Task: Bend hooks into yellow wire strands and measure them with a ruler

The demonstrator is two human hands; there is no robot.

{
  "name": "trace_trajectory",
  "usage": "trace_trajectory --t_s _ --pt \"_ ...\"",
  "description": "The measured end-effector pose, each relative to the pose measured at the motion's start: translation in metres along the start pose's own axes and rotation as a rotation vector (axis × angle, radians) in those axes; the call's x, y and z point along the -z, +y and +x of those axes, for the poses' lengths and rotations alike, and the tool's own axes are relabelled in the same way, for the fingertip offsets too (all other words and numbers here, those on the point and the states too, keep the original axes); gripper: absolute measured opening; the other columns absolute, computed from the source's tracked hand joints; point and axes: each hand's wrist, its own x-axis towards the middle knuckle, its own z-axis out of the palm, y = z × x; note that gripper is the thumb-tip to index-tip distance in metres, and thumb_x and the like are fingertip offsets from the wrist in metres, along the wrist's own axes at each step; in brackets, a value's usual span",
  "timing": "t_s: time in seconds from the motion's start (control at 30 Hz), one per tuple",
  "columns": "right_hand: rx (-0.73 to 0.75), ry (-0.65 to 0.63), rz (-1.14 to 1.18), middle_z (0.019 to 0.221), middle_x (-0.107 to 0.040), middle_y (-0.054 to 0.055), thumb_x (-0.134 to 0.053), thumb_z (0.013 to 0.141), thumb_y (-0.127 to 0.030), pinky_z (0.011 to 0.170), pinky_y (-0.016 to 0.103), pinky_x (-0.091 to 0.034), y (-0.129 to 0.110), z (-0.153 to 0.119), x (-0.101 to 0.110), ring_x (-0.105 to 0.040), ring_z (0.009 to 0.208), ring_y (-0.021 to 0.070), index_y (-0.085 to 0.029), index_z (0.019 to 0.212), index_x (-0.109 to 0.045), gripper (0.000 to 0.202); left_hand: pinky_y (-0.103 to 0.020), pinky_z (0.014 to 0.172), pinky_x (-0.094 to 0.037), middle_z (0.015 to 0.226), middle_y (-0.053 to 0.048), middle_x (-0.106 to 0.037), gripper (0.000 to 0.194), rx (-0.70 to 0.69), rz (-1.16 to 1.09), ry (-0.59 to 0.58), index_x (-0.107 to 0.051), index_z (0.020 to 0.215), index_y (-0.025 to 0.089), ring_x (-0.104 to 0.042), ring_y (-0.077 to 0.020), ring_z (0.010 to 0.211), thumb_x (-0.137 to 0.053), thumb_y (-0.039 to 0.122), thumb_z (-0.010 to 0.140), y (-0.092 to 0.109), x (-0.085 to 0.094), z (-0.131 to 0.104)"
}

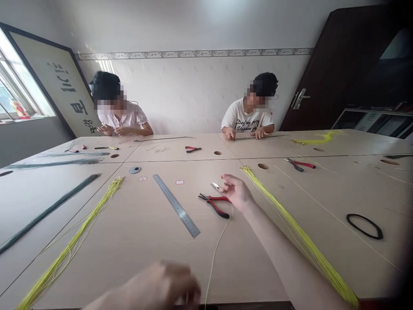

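My right hand (238, 191) is raised over the table's middle, its fingers curled in towards each other. Pointed silver blades (215, 186) show just below those fingers; whether they are held or lie on the table I cannot tell. Pliers with red and black handles (218, 206) lie beside the hand, partly covered by it. A thin pale yellow cord (213, 254) runs from under this hand down to the table's front edge. Low in the view, my left hand (161, 284) is smeared by motion, close to the cord's left side; its grip is hidden.
A steel ruler (176, 204) lies left of the pliers. Yellow cord bundles (80, 230) (297, 232) flank the work area, with a dark green bundle (51, 211) farther left. A black ring (364, 226) lies right. Two people (124, 116) (248, 114) sit opposite.
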Motion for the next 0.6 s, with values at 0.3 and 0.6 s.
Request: trace_trajectory --t_s 0.3,0.6 --pt "0.067 -0.327 -0.245 0.054 -0.056 -0.002 -0.070 0.065 -0.021 0.061 0.024 -0.039 0.008 -0.042 -0.029 -0.048 0.058 0.0096 -0.016 0.055 -0.066 0.011 -0.024 0.054 -0.045 0.086 -0.003 -0.059 0.020 0.049 -0.731 0.560 -0.057 0.084 0.017 -0.051 -0.0101 0.059 -0.050 0.036 0.083 -0.022 0.009 0.103" --pt "0.006 -0.403 -0.294 0.052 -0.055 -0.004 -0.065 0.071 -0.025 0.057 0.025 -0.043 0.016 -0.057 -0.038 -0.051 0.051 0.0092 -0.019 0.062 -0.069 0.012 -0.021 0.051 -0.048 0.081 -0.007 -0.066 0.024 0.100 -1.103 0.387 -0.062 0.088 0.015 -0.060 -0.0137 0.066 -0.062 0.037 0.080 -0.025 -0.003 0.086"
